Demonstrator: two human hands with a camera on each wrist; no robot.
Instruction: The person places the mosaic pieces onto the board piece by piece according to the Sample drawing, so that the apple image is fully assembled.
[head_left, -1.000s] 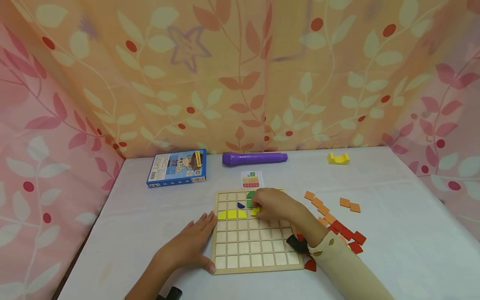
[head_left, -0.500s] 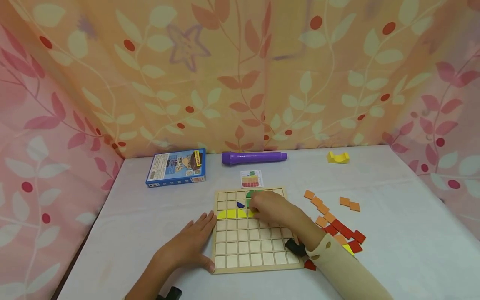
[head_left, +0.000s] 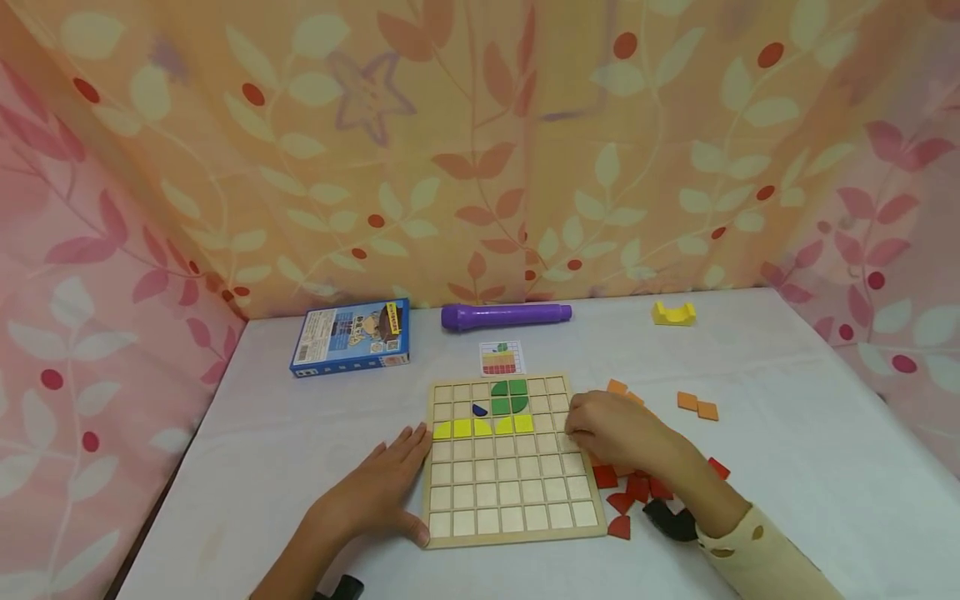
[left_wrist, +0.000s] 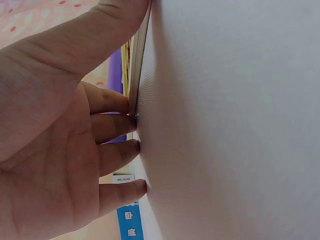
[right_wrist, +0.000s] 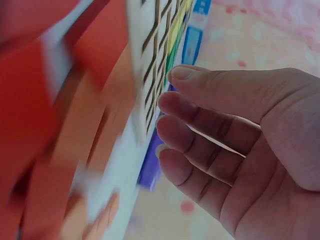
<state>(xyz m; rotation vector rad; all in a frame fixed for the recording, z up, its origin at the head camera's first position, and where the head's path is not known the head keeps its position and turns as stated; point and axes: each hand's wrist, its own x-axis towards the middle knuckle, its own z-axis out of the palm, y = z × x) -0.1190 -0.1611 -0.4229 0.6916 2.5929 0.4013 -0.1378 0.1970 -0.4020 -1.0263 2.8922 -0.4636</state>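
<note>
A wooden grid board lies on the table, with a row of yellow tiles across one of its upper rows. Green tiles fill cells above that row, and a dark blue half-round tile lies tilted beside them. My left hand rests flat on the cloth, its thumb and fingertips against the board's left edge. Over the board's right edge hovers my right hand. In the right wrist view its fingers are loosely bent with nothing between them and the thumb.
Loose red tiles and orange tiles lie right of the board, some under the right arm. Behind it are a small pattern card, a purple microphone-shaped stick, a blue box and a yellow holder.
My right hand has let go of a yellow tile, which now sits at the right end of the yellow row, and has moved right toward the loose tiles. My left hand stays put.
</note>
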